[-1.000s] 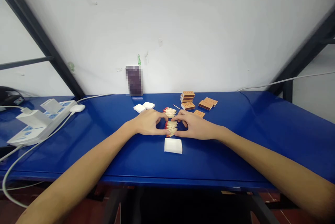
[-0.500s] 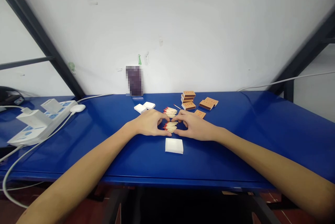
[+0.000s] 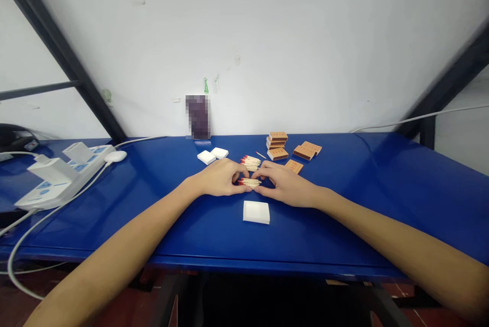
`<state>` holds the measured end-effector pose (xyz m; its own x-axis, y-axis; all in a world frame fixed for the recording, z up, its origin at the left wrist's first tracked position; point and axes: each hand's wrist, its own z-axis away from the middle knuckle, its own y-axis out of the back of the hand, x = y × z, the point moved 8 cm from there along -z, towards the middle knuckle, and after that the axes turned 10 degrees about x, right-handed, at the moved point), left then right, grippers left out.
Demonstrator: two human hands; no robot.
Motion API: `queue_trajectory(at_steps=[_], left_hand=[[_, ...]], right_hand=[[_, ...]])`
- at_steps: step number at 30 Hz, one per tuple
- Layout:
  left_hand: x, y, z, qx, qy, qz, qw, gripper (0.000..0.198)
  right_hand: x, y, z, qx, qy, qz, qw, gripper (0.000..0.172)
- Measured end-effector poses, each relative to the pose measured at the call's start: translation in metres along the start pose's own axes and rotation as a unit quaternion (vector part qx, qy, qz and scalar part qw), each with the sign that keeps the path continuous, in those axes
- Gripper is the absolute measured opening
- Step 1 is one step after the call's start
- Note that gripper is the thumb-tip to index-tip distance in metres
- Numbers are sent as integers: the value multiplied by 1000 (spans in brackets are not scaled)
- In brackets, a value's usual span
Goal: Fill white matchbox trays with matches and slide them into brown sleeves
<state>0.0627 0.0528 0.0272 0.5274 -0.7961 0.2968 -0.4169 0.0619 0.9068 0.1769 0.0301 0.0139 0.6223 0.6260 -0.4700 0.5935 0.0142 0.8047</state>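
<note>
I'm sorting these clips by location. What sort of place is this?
Probably an indoor workstation, perhaps a desk or bench in a workroom; I can't tell which. The broad blue tabletop against a pale wall, the dark slanted frame and the power strip suggest it.

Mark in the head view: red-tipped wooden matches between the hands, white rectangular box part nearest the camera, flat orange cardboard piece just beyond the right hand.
Red-tipped wooden matches (image 3: 250, 183): head view, middle of the sticks.
White rectangular box part (image 3: 256, 212): head view, middle of its face.
Flat orange cardboard piece (image 3: 294, 165): head view, printed face.
</note>
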Motion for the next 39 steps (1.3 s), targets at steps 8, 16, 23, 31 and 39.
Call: queue_trajectory(at_steps=[8,16,23,31,39], left_hand=[[2,1,0,-1,-1,3,1000,30],[-1,-3,-1,-21,47,35,998,22],[-2,-4,-1,-19,51,43,998,19],[-1,-3,-1,-23,58,58,996,20],[-1,-3,-1,-25,71,63,995,21]], right_hand=[[-2,0,-1,14,9,0,1000,20],[-3,-1,0,16,11,32,999,25],[-8,-2,-2,62,39,51,996,24],[-7,-1,-2,92,44,38,994,17],[-10,0,-3,109,67,28,991,10]])
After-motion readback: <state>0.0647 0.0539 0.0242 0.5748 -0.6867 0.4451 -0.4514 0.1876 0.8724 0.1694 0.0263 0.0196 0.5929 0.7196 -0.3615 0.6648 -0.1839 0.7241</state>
